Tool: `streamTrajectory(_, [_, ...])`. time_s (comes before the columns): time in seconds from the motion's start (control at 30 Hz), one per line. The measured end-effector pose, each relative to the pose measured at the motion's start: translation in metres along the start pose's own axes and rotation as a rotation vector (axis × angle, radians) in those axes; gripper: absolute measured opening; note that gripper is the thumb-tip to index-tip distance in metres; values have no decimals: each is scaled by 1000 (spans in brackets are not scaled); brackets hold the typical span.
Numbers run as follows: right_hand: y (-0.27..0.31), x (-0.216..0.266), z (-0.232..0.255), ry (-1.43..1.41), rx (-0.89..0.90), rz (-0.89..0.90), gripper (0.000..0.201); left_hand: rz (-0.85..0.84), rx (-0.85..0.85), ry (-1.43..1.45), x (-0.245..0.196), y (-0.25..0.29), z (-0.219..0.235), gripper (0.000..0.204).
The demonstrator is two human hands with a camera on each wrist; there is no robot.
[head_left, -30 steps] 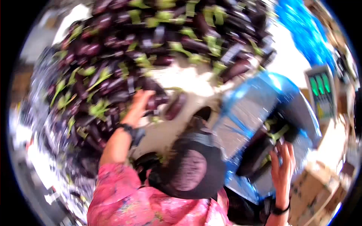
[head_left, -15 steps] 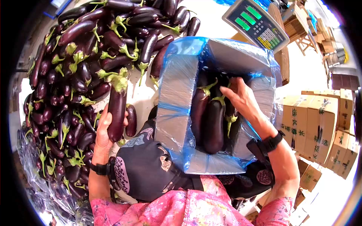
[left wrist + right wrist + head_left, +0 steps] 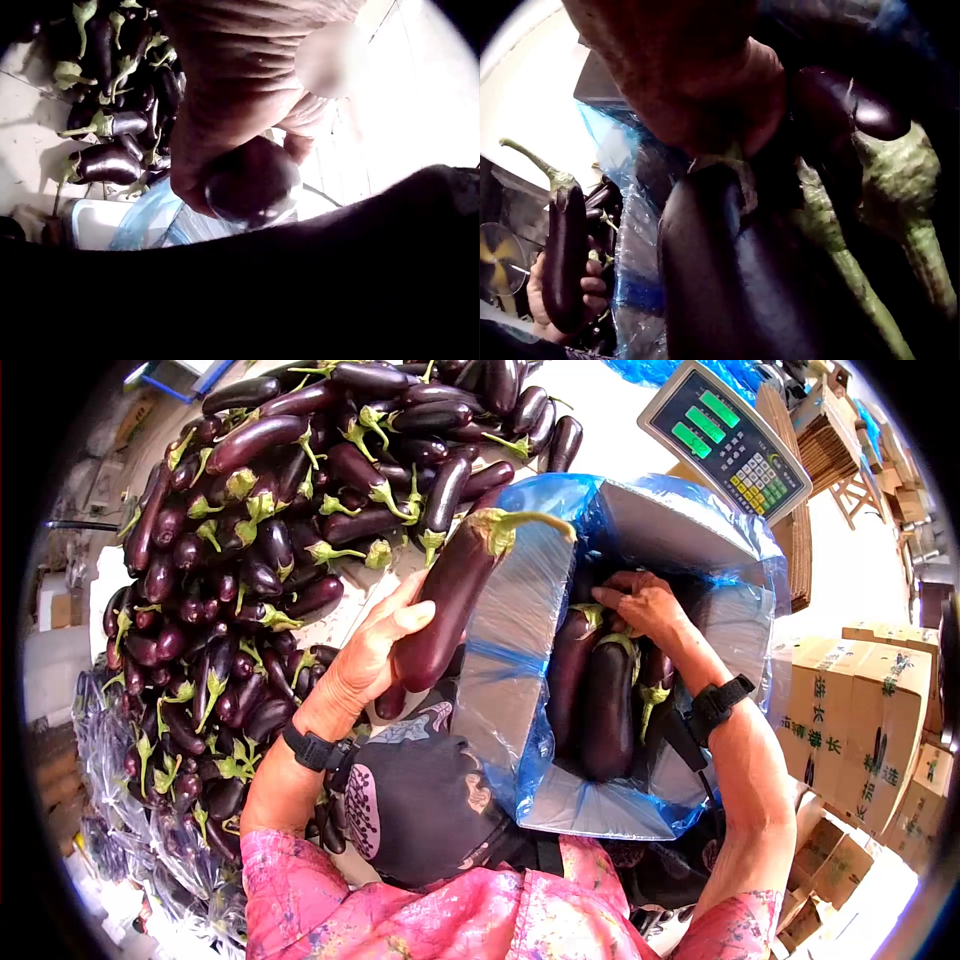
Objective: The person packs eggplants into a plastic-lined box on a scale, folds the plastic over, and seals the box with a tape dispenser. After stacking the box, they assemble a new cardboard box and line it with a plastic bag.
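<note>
My left hand (image 3: 365, 655) grips a large dark purple eggplant (image 3: 450, 605) round its lower end, its green stem pointing up and right over the box's left flap. From the left wrist, only that eggplant's rounded end (image 3: 251, 184) shows below the fingers. A cardboard box lined with clear blue plastic (image 3: 500, 660) stands open in front of me, with several eggplants lying lengthwise inside. My right hand (image 3: 650, 605) is down in the box, fingers curled at the stem end of the middle eggplant (image 3: 608, 710). In the right wrist view its fingertips hide that stem (image 3: 731, 154).
A big pile of eggplants (image 3: 270, 550) covers the white surface at the left and back. Behind the box stands a scale display (image 3: 725, 440) with green digits. Printed cartons (image 3: 850, 710) are stacked at the right, and clear plastic wrap (image 3: 160, 820) lies at the lower left.
The left hand reached into the pile, took up an eggplant and brought it right to the box's edge, tilting it. The right hand has moved onto the stem end inside the box.
</note>
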State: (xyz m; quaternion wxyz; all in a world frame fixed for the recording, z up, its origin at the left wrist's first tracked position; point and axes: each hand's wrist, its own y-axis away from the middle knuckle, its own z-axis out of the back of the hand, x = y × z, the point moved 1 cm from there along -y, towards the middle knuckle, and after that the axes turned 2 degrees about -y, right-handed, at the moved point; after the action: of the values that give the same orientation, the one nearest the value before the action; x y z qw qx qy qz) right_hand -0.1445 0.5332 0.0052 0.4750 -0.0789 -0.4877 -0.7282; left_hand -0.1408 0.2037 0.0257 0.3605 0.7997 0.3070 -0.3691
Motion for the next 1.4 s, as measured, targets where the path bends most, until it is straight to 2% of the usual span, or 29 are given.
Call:
streamTrajectory(0.03, [-1,-1,-2,-2,23,9,41,23,-8,42,0,0,1,66])
streamTrajectory(0.1, [-10,-12,-10,139,-39,148,41,23,-33,6,0,-2,1,65])
streamTrajectory(0.2, [-13,-25,-9,-15,8,130,29,-1,-87,-25,4,-2,6,64])
streamTrajectory(0.27, [-6,-23,-8,-162,26,23,28,-18,-110,-33,8,-3,16,65])
streamTrajectory(0.33, [-4,-29,-7,-10,-29,231,28,-41,-148,-25,14,3,33,70])
streamTrajectory(0.37, [-6,-37,-6,11,-89,244,29,-47,-167,-15,14,8,43,69])
streamTrajectory(0.4, [-8,-42,-11,29,-147,259,31,-38,-206,-41,11,16,52,69])
streamTrajectory(0.47, [21,-11,-3,-54,-50,176,29,-57,-305,-48,7,37,80,69])
streamTrajectory(0.5, [28,-7,-2,-67,-50,176,29,-49,-471,-62,10,49,99,70])
streamTrajectory(0.6, [36,-13,5,-169,-27,87,25,-105,-588,-236,8,89,153,67])
streamTrajectory(0.67, [46,-3,3,-206,-45,92,23,-50,-675,-357,15,119,188,69])
streamTrajectory(0.73, [50,3,-1,-197,-65,96,21,-41,-803,-463,24,143,202,61])
streamTrajectory(0.77, [48,0,0,-198,-60,98,21,-5,-846,-524,30,156,210,65])
streamTrajectory(0.87, [46,-1,0,-233,-32,101,21,0,-928,-441,67,184,241,67])
streamTrajectory(1.0, [49,0,-2,-169,-82,113,21,-75,-962,-218,93,198,242,68])
streamTrajectory(1.13, [52,0,-1,-227,-53,99,20,-56,-933,-466,91,191,247,65])
streamTrajectory(1.17, [55,2,-1,-243,-45,110,20,-32,-1085,-949,97,189,261,60])
streamTrajectory(1.2, [57,4,-1,-260,-38,120,21,-116,-1202,-1161,90,184,259,52])
streamTrajectory(1.27, [61,4,1,-235,-33,131,21,-372,-1315,-1305,79,171,245,44])
streamTrajectory(1.33, [64,6,2,-223,-44,137,21,-148,-1142,-1037,91,166,221,41])
streamTrajectory(1.37, [68,9,1,-222,-52,136,22,-121,-995,-1130,139,163,207,37])
streamTrajectory(1.4, [69,11,-1,-219,-59,138,22,-35,-932,-1126,164,162,199,44])
